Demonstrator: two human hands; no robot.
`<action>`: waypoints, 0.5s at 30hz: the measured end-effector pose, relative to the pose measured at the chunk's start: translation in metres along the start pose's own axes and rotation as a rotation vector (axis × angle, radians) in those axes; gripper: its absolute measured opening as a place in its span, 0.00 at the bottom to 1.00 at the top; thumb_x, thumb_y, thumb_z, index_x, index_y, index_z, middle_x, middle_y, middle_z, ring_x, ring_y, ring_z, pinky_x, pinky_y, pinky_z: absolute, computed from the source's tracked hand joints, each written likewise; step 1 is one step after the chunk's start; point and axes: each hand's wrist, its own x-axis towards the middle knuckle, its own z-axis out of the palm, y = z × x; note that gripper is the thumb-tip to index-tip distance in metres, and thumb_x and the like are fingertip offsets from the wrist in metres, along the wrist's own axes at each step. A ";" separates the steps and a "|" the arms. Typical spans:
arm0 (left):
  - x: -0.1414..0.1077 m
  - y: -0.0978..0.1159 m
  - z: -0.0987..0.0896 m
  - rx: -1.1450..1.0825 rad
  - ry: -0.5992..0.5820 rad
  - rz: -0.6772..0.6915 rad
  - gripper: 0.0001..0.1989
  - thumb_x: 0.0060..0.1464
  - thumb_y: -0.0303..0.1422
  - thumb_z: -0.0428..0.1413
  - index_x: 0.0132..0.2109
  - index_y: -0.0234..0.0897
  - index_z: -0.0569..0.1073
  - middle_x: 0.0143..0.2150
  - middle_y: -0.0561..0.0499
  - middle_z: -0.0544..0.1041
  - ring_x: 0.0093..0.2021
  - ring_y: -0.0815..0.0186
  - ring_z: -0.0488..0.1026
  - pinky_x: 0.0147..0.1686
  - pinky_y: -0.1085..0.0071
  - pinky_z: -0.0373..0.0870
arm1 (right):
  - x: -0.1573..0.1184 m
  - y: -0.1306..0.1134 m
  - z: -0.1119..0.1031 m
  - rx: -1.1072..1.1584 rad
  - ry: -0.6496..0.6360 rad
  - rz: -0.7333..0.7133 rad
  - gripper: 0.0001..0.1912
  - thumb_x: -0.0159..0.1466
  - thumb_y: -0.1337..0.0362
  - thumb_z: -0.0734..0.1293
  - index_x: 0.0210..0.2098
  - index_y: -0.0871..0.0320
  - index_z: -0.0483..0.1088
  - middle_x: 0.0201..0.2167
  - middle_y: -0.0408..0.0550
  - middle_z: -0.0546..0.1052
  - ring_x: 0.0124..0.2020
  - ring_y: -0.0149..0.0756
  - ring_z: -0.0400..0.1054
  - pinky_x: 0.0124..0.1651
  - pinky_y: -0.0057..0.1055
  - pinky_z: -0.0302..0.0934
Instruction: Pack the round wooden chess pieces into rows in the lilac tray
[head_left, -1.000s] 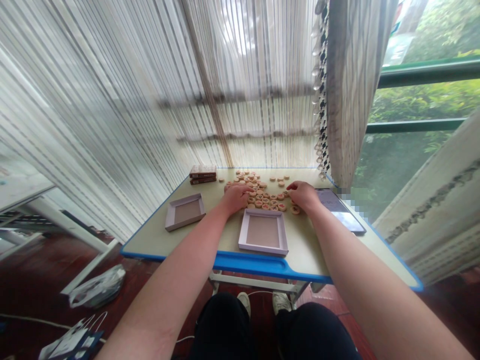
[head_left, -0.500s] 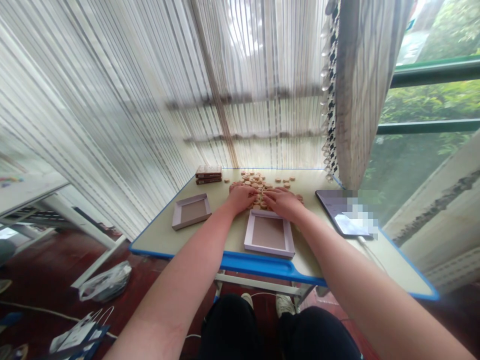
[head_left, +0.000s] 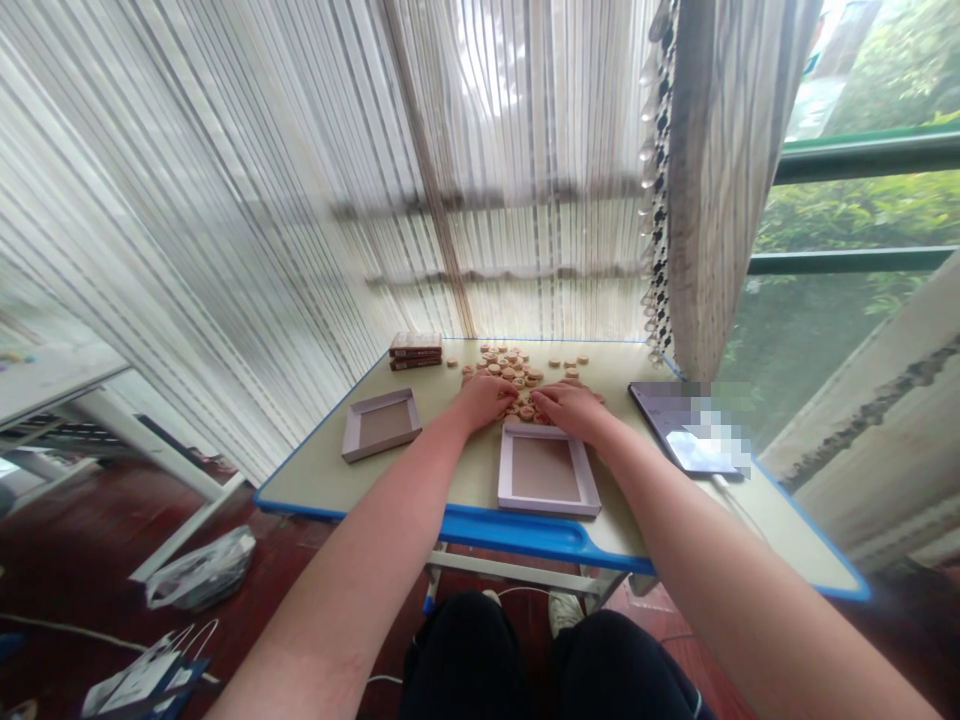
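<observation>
Nearest, dark-clad knees (head_left: 469,655) sit below the table (head_left: 300,478), which has a blue edge. Just inside that edge lies an open shallow box (head_left: 546,470), and a second box (head_left: 382,424) lies open to its left, well apart from it. Over on the right, a tablet (head_left: 658,408) lies flat with a white cable (head_left: 724,486) at its near end.

Beyond the near box, both hands reach in to the round discs (head_left: 507,371). The left hand (head_left: 484,399) has its fingers curled down among them; the right hand (head_left: 568,404) spreads its fingers low over others. Whether either one grips a disc, I cannot tell. More discs lie loosely heaped past the hands, a few apart to the right. Farther left, small cartons (head_left: 416,348) are stacked, and behind the table hangs a striped curtain (head_left: 540,235).
</observation>
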 end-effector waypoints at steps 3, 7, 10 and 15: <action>0.001 0.000 0.000 -0.014 0.009 -0.013 0.11 0.50 0.38 0.52 0.38 0.47 0.78 0.35 0.50 0.78 0.43 0.57 0.69 0.47 0.58 0.61 | 0.000 -0.002 -0.002 -0.015 -0.003 -0.014 0.24 0.66 0.52 0.49 0.47 0.50 0.72 0.46 0.44 0.74 0.51 0.40 0.60 0.53 0.33 0.48; 0.002 0.002 0.000 -0.094 0.068 -0.032 0.12 0.47 0.34 0.55 0.41 0.43 0.77 0.38 0.52 0.77 0.42 0.61 0.70 0.47 0.63 0.63 | -0.001 -0.005 -0.004 -0.066 -0.019 -0.059 0.26 0.67 0.53 0.47 0.44 0.53 0.73 0.44 0.49 0.74 0.48 0.41 0.62 0.52 0.35 0.48; 0.003 0.002 0.002 -0.147 0.120 -0.020 0.15 0.46 0.27 0.54 0.44 0.41 0.75 0.38 0.52 0.76 0.41 0.66 0.70 0.46 0.69 0.65 | -0.001 -0.004 -0.001 -0.079 0.038 -0.038 0.28 0.66 0.53 0.47 0.41 0.55 0.75 0.42 0.52 0.74 0.48 0.43 0.61 0.52 0.36 0.49; 0.005 -0.003 0.007 -0.209 0.104 0.052 0.13 0.46 0.23 0.51 0.36 0.38 0.78 0.37 0.51 0.76 0.39 0.68 0.71 0.44 0.73 0.67 | 0.001 -0.001 0.004 -0.037 0.088 -0.049 0.25 0.65 0.53 0.50 0.38 0.55 0.76 0.48 0.50 0.70 0.48 0.44 0.60 0.51 0.36 0.51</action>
